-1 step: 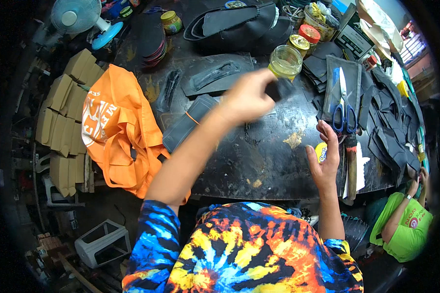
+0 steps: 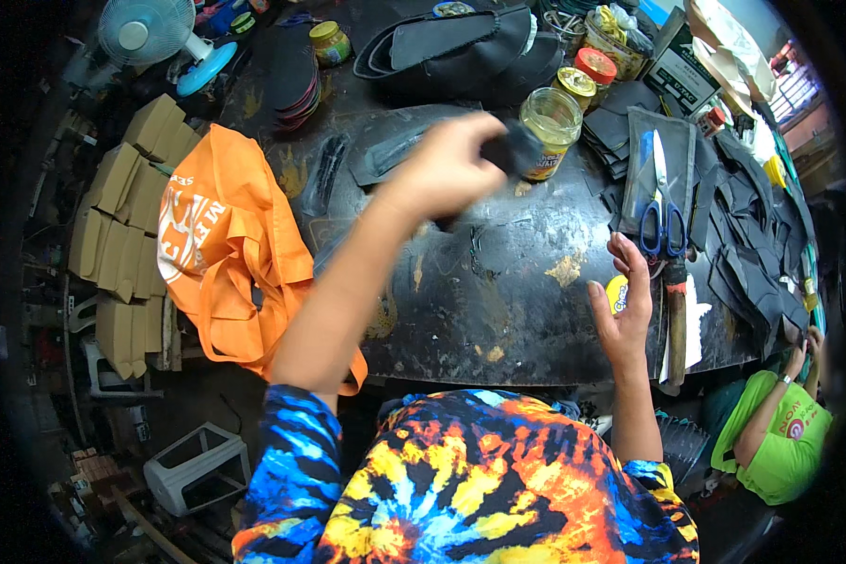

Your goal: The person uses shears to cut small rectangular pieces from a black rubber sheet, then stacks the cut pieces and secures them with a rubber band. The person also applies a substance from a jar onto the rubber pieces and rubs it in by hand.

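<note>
My left hand (image 2: 446,167), smeared by motion, is closed on a dark, blurred black piece (image 2: 512,150) whose kind I cannot make out. It passes over the table just left of an open glass jar (image 2: 551,127) with a yellowish label. A flat black sheet (image 2: 371,155) lies partly hidden behind the hand. My right hand (image 2: 625,305) is raised over the table's near right part with fingers apart and nothing in it. By its thumb lies a yellow round lid (image 2: 618,293); blue-handled scissors (image 2: 663,202) rest on a dark flat piece just beyond it.
An orange cloth bag (image 2: 240,254) hangs over the table's left edge. A black bag (image 2: 461,52), lidded jars (image 2: 594,66) and black cut pieces (image 2: 747,235) stand or lie around the dark table (image 2: 498,310). A person in green (image 2: 775,432) is at the right; a fan (image 2: 146,33) stands far left.
My left hand has moved left with the black piece, uncovering the jar's label. The black bundle with an orange band no longer shows beside my forearm. My right hand has stayed still.
</note>
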Demonstrator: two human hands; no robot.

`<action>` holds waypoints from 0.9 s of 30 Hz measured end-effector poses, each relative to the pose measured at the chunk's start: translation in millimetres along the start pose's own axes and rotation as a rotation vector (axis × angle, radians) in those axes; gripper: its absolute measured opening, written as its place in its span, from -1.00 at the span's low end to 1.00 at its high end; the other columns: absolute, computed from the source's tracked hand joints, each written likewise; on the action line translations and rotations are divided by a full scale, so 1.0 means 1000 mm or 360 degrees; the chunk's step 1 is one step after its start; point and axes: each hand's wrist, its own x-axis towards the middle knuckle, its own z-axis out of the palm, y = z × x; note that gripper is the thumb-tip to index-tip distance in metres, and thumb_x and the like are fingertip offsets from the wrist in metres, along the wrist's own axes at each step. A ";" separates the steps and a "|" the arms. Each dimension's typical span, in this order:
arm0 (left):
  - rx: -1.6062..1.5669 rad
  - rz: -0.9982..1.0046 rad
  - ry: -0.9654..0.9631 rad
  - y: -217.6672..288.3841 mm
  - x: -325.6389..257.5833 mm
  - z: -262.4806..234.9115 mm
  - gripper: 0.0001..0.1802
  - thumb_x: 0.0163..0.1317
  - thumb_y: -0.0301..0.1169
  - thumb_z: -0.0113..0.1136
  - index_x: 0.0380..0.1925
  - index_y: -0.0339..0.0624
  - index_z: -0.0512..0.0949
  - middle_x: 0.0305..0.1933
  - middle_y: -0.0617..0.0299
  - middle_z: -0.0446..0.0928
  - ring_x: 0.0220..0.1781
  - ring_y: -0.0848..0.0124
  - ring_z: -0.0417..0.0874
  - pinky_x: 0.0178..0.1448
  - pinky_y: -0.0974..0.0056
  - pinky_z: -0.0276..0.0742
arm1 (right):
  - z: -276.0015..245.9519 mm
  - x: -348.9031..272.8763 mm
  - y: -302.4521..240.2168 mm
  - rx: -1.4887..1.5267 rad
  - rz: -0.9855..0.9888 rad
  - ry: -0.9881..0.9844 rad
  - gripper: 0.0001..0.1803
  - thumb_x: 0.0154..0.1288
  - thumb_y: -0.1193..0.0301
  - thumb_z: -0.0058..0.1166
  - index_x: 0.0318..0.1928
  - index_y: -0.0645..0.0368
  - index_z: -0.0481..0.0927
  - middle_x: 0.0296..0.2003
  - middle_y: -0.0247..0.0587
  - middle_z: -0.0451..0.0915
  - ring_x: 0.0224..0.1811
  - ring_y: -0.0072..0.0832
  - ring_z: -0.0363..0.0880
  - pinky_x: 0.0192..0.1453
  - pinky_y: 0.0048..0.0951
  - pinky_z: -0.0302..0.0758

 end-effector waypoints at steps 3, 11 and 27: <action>-0.0321 -0.0251 -0.0050 -0.046 0.008 -0.097 -0.55 0.13 -0.60 0.09 0.07 -0.40 0.57 -0.17 0.27 0.67 -0.16 0.53 0.63 -0.02 0.36 0.58 | 0.004 -0.002 0.000 0.0037 0.0021 -0.0014 -0.28 0.25 0.51 0.32 0.42 0.25 0.39 0.37 0.04 0.48 0.40 -0.17 0.50 0.43 -0.20 0.39; -0.0239 -0.0626 -0.0207 -0.118 0.017 -0.108 -0.64 0.15 -0.58 0.09 -0.04 -0.38 0.66 -0.21 0.31 0.71 -0.22 0.53 0.64 0.00 0.39 0.56 | 0.020 -0.021 0.005 0.0164 0.0191 -0.0047 -0.23 0.28 0.49 0.31 0.47 0.26 0.31 0.37 0.02 0.47 0.43 -0.16 0.46 0.47 -0.16 0.34; 0.0696 -0.0191 0.0012 -0.128 0.066 -0.081 -0.46 0.08 -0.51 0.26 0.16 -0.21 0.62 -0.03 0.03 0.72 0.03 0.16 0.74 0.17 0.13 0.61 | 0.025 -0.022 0.007 -0.0009 0.0100 -0.0142 -0.22 0.28 0.47 0.26 0.49 0.26 0.30 0.39 0.04 0.45 0.45 -0.17 0.44 0.49 -0.19 0.30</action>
